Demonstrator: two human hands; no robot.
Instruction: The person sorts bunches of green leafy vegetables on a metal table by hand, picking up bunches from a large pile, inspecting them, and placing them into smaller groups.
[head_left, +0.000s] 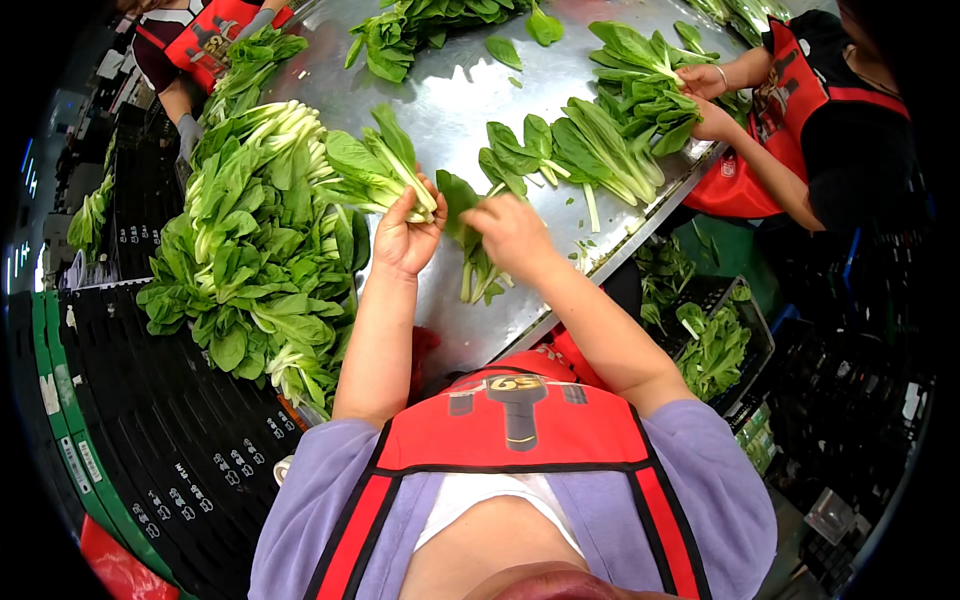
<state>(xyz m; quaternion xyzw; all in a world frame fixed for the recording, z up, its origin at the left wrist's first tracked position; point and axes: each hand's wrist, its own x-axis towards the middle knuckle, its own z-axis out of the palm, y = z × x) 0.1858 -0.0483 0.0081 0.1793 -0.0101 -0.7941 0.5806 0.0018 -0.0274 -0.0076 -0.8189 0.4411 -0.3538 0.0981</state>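
Note:
My left hand (410, 229) grips the pale stem end of a leafy green bunch (379, 169), whose leaves point up and to the left. Close to its right, my right hand (511, 231) is bent over loose leaves and stalks (474, 271) on the metal table (442, 330). The fingers of my right hand are blurred, and whether they pinch a leaf does not show. A big heap of leafy greens (255, 247) rises at the table's left side. More loose greens (611, 150) lie to the right of my hands.
At the right, a co-worker's hands (709, 101) hold greens above the table. Another co-worker's gloved hand (189, 135) is at the upper left. Black crates (172, 390) stand at the lower left, and a black crate of greens (761, 337) is below the table's right edge.

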